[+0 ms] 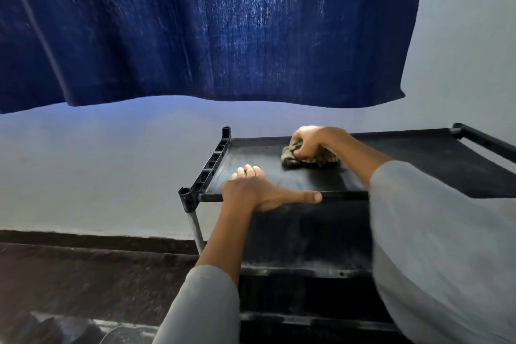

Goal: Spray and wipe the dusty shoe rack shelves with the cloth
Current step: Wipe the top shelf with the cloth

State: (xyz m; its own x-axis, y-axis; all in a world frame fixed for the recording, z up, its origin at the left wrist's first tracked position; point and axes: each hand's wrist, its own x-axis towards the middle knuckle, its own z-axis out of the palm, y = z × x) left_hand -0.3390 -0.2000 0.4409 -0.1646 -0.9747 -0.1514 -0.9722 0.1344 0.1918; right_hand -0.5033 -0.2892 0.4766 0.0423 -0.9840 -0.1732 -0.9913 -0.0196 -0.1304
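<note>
**Top shelf wipe-down, mid-swipe**

Pale walls all around us, with a dark floor [83, 274] at lower left and a big blue curtain [195, 28] hanging across the top of the view. Working left to right from there.

Our left hand [259, 190] rests on the front rail [343, 194] of the shoe rack [206, 170], fingers laid flat over onto the top shelf [418, 159], thumb stretched out along the bar. It's relaxed and only bracing, not clenched on anything. Further right and toward the back of that shelf, our right hand [312, 145] is bunched around the cloth [290, 155], a mottled rag pressed down onto the black fabric. Lower shelves [301, 268] sit below in shadow, and they look dusty along the front edges. We can't spot a spray bottle anywhere in view.

What could go sideways, we reckon: the shelf looks like stretched fabric on a light tube frame, so leaning hard on the rag could sag it or rock the rack, which is probably why the left hand is steadying the rail. If that hand slips off the round bar, the whole thing may scoot toward the wall. A balled-up cloth also only touches a small patch, so streaks and missed corners seem likely.
</note>
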